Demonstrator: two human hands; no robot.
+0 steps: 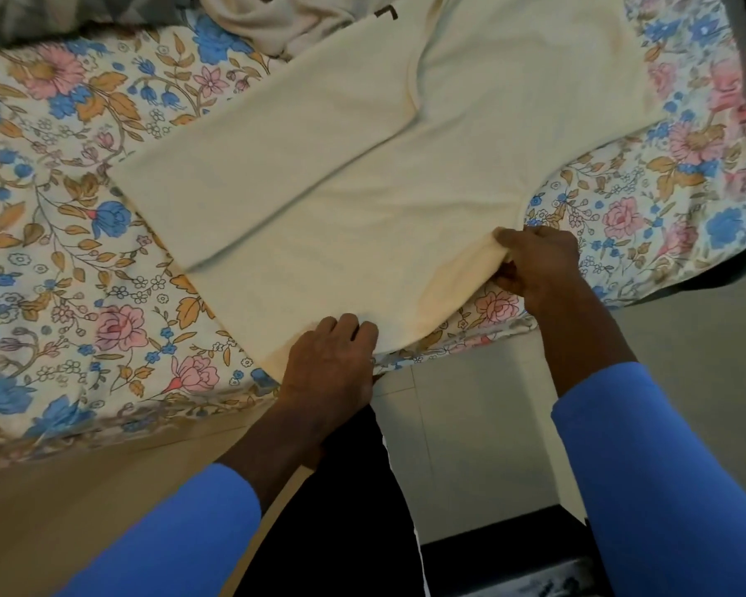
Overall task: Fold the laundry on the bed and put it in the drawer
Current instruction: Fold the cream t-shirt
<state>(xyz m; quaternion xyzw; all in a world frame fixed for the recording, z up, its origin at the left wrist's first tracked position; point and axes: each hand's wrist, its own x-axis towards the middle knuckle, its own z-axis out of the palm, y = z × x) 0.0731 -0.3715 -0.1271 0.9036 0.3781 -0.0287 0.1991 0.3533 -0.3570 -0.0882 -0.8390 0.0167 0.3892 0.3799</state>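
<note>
Pinching a corner of the cream garment (362, 187), the right hand (535, 265) is holding it above the bed (82, 252). The left hand (332, 364) is gripping the hem with curled fingers (365, 331).

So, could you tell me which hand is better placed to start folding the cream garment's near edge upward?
Probably the right hand: it pinches a raised corner of the cream garment. The left hand sits curled on the hem; its grip is unclear.
</note>
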